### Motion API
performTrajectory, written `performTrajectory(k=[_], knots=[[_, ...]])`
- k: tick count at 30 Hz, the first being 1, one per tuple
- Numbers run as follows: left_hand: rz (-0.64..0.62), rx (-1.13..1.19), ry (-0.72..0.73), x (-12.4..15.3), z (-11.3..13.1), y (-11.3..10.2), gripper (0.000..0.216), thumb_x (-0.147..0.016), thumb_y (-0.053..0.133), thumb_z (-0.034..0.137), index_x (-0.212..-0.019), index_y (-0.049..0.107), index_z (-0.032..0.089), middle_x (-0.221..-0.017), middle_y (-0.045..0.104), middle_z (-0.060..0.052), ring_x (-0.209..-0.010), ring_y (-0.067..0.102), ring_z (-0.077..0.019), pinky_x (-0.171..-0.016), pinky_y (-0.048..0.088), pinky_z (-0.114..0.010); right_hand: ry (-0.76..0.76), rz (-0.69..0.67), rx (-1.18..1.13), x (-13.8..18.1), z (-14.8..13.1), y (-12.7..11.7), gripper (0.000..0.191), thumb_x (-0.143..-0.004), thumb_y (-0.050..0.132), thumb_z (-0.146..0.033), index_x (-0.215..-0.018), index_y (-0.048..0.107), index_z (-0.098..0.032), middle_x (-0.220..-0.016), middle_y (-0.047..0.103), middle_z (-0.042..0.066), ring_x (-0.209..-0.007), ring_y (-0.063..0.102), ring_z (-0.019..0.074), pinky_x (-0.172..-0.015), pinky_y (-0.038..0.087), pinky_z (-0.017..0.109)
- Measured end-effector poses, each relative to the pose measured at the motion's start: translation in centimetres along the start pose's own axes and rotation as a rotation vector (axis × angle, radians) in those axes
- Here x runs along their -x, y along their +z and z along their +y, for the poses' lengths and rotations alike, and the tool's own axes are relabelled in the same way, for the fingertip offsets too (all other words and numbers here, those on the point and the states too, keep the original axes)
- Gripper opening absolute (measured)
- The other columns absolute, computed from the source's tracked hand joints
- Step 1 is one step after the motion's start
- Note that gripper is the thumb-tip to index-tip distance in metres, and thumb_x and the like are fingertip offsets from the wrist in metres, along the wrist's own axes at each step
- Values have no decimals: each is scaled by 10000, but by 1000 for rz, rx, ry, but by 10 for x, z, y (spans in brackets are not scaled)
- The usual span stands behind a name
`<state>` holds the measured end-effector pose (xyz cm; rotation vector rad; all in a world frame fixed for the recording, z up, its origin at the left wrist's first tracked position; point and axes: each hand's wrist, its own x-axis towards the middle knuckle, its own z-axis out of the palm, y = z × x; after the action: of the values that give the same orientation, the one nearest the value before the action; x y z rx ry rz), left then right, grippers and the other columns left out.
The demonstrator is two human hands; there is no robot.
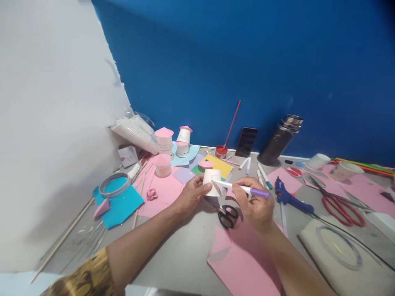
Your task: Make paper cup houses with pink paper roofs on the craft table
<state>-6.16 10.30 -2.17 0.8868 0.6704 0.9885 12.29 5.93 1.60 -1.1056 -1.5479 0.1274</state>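
My left hand [194,194] grips a small white paper cup [210,177], which is turned upside down, with the thumb on its front. In my right hand [255,205] is a white marker [240,187] with a purple end, its tip at the cup's side. Faint lines show on the cup near that tip. Below the cup lie black-handled scissors [227,216], partly hidden by my hands. A pink paper cone [205,165] sits just behind the cup. Further back stand several decorated cups with pink cone tops [163,132].
At right lie a blue glue gun [291,198] with its cord and red-handled scissors [342,209]. A dark flask [280,142], a phone [246,141] and a red pot [221,151] holding a brush stand by the wall. Left are a tape roll [115,185] and stacked cups [135,133].
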Motion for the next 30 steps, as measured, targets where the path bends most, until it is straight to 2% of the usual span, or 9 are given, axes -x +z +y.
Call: performTrajectory(k=[8, 14, 21, 26, 30], knots=[[19, -6, 75, -3, -3, -4, 484, -755, 857, 388, -1119, 657, 141, -1088, 708, -122, -949, 705, -254, -873, 575, -412, 40, 28, 35, -2, 0, -3, 157, -918, 648, -312, -798, 688, -220, -620, 678, -29, -539, 649, 135, -477, 507, 207], [-4, 2, 32, -2, -3, -5, 473, -775, 827, 415, -1115, 630, 152, -986, 705, -110, -824, 697, -264, -692, 597, -421, 0, 38, 6, -5, 4, -4, 154, -917, 648, -276, -777, 674, -215, -590, 672, -39, -497, 634, 124, -459, 485, 200], [3, 28, 47, -3, -1, -3, 466, -756, 840, 375, -1109, 655, 133, -1049, 734, -132, -899, 706, -244, -802, 573, -366, 10, 118, 14, -6, 7, -5, 155, -919, 658, -280, -785, 683, -207, -656, 699, -28, -508, 631, 115, -478, 479, 196], [-36, 23, 7, -1, 2, -1, 506, -750, 839, 403, -1135, 651, 134, -1106, 737, -161, -910, 719, -280, -782, 585, -410, 15, 98, 16, -5, 9, -4, 155, -923, 661, -291, -799, 689, -203, -658, 696, -27, -503, 618, 112, -475, 478, 194], [-27, 34, 27, -2, 0, -2, 474, -747, 844, 382, -1108, 666, 132, -1081, 745, -142, -911, 716, -253, -821, 562, -369, 19, 86, 17, -6, 8, -5, 154, -918, 659, -280, -789, 685, -201, -643, 694, -27, -499, 631, 115, -480, 488, 193]])
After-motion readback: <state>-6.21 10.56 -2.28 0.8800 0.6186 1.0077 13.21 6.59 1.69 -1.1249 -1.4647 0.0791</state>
